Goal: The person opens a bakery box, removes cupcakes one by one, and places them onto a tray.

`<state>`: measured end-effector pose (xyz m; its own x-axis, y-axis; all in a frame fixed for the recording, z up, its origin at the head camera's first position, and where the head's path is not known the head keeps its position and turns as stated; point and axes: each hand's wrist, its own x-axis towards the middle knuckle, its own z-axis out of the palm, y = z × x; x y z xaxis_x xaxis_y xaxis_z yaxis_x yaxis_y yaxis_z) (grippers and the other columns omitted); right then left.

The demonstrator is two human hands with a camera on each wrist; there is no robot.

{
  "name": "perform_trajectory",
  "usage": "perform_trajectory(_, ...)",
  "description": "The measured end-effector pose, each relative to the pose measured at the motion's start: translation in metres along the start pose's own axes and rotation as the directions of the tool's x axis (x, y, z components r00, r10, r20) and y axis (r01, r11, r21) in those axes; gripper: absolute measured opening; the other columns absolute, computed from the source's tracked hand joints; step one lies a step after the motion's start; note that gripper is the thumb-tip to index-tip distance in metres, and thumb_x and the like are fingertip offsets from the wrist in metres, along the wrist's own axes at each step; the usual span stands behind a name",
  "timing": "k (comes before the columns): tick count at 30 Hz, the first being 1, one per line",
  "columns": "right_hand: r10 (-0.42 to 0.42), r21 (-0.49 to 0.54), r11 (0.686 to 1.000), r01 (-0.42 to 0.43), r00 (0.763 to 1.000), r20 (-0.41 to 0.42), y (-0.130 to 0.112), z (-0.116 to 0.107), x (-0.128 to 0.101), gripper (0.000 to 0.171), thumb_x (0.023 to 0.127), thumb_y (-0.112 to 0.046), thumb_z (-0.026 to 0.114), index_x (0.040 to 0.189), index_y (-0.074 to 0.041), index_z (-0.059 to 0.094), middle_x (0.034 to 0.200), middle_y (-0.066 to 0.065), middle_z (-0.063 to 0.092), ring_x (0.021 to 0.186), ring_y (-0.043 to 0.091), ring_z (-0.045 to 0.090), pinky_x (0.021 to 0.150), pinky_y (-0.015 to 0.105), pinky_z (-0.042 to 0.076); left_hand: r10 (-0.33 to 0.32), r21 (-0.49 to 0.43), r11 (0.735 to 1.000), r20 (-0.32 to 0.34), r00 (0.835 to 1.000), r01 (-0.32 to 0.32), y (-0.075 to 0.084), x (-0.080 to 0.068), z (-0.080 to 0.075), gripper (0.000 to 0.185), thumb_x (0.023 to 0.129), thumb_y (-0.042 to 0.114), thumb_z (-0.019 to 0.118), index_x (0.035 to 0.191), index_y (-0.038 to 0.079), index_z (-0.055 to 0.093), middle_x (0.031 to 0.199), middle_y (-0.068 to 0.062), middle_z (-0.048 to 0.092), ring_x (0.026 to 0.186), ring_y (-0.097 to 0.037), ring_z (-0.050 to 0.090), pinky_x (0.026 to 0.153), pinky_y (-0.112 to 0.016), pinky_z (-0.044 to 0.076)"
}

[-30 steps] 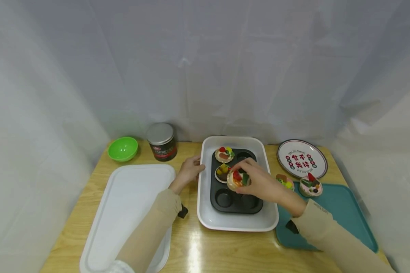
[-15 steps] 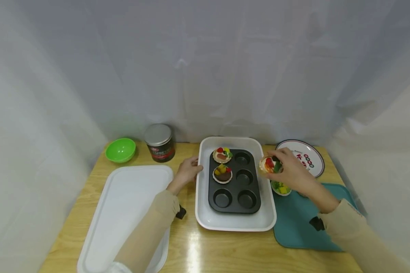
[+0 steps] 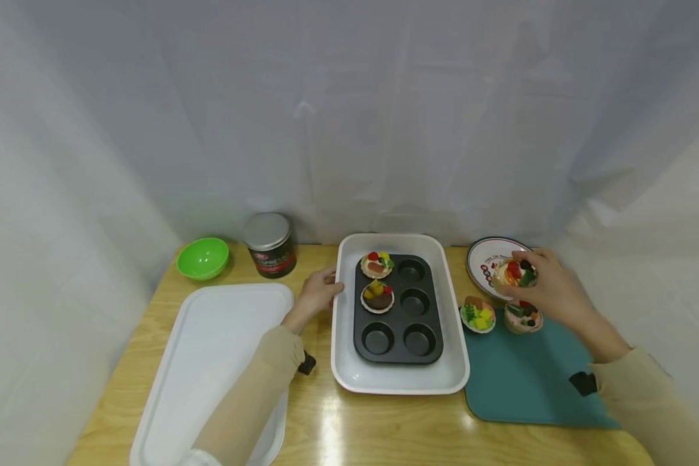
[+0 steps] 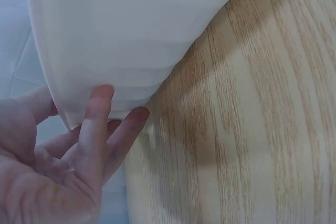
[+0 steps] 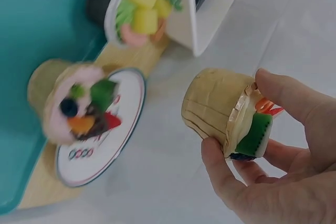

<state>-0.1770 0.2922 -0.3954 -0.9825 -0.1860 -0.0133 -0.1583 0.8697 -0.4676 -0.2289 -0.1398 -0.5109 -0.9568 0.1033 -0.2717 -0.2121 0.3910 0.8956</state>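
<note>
My right hand (image 3: 554, 291) pinches a fruit tart (image 5: 218, 106) by its rim, thumb and fingers on either side, over the round white plate (image 3: 480, 262) at the back right. The tart has a tan cup, with red and green fruit on top. My left hand (image 3: 317, 294) holds the left rim of the white basin (image 4: 121, 30), thumb at the rim and fingers against the outer wall. In that basin lies a black muffin tin (image 3: 397, 323) whose left column bears a tart with red and yellow fruit (image 3: 377, 265) and a chocolate tart (image 3: 377, 296).
Two more tarts, one with yellow cubes (image 3: 477, 316) and a pink one (image 3: 523, 318), stand at the teal tray's (image 3: 530, 382) back edge. To the left are a white tray (image 3: 221, 362), a green bowl (image 3: 202, 258) and an espresso tin (image 3: 270, 244).
My right hand has carried the fruit tart from above the muffin tin rightward to over the plate. My left hand stays at the basin's rim.
</note>
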Motion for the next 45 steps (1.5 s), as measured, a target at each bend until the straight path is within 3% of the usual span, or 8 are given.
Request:
perform_trajectory(9, 0.073, -0.019, 0.997, -0.074, 0.997, -0.038, 0.036, -0.013, -0.012, 0.081, 0.094, -0.027, 0.079, 0.152, 0.015, 0.04, 0.146, 0.048, 0.034, 0.127, 0.063, 0.038, 0.097, 0.077, 0.041, 0.006, -0.016, 1.0, 0.003, 1.0, -0.006, 0.0, 0.0, 0.0, 0.059, 0.097, 0.007, 0.058, 0.156, 0.007, 0.051, 0.14, -0.026, 0.067, 0.096, -0.03, 0.076, 0.057, -0.029, 0.059)
perform_trajectory(18, 0.163, -0.046, 0.985, -0.165, 0.986, -0.043, 0.069, -0.014, -0.022, 0.075, 0.096, -0.022, 0.076, 0.146, 0.021, 0.04, 0.14, 0.053, 0.033, 0.122, 0.065, 0.038, 0.095, 0.077, 0.041, -0.003, -0.021, 1.0, 0.01, 1.0, 0.003, -0.002, 0.002, 0.0, 0.061, 0.098, 0.008, 0.059, 0.158, 0.01, 0.049, 0.142, -0.025, 0.066, 0.096, -0.03, 0.076, 0.056, -0.027, 0.058)
perform_trajectory(31, 0.266, -0.057, 0.963, -0.265, 0.964, 0.017, 0.111, -0.003, -0.036, 0.079, 0.096, -0.028, 0.075, 0.141, 0.025, 0.039, 0.135, 0.057, 0.033, 0.115, 0.064, 0.041, 0.093, 0.074, 0.043, -0.001, -0.029, 1.0, 0.009, 1.0, 0.002, -0.001, 0.001, 0.0, 0.061, 0.097, 0.009, 0.058, 0.157, 0.007, 0.049, 0.144, -0.026, 0.065, 0.104, -0.034, 0.076, 0.061, -0.029, 0.062)
perform_trajectory(37, 0.289, -0.036, 0.957, -0.288, 0.957, 0.025, 0.124, 0.006, -0.037, 0.081, 0.094, -0.027, 0.077, 0.141, 0.027, 0.038, 0.131, 0.056, 0.034, 0.107, 0.06, 0.046, 0.088, 0.07, 0.048, -0.007, -0.034, 0.999, 0.012, 1.0, 0.007, -0.001, 0.0, 0.0, 0.061, 0.098, 0.009, 0.058, 0.158, 0.008, 0.049, 0.145, -0.026, 0.064, 0.108, -0.035, 0.075, 0.067, -0.033, 0.065)
perform_trajectory(45, 0.286, -0.036, 0.958, -0.285, 0.958, 0.022, 0.135, 0.016, -0.039, 0.08, 0.094, -0.024, 0.076, 0.14, 0.029, 0.037, 0.13, 0.058, 0.034, 0.108, 0.062, 0.045, 0.089, 0.072, 0.047, -0.018, -0.03, 0.999, 0.012, 1.0, 0.019, -0.002, 0.001, 0.0, 0.061, 0.098, 0.01, 0.058, 0.158, 0.01, 0.049, 0.144, -0.025, 0.065, 0.106, -0.031, 0.075, 0.065, -0.031, 0.063)
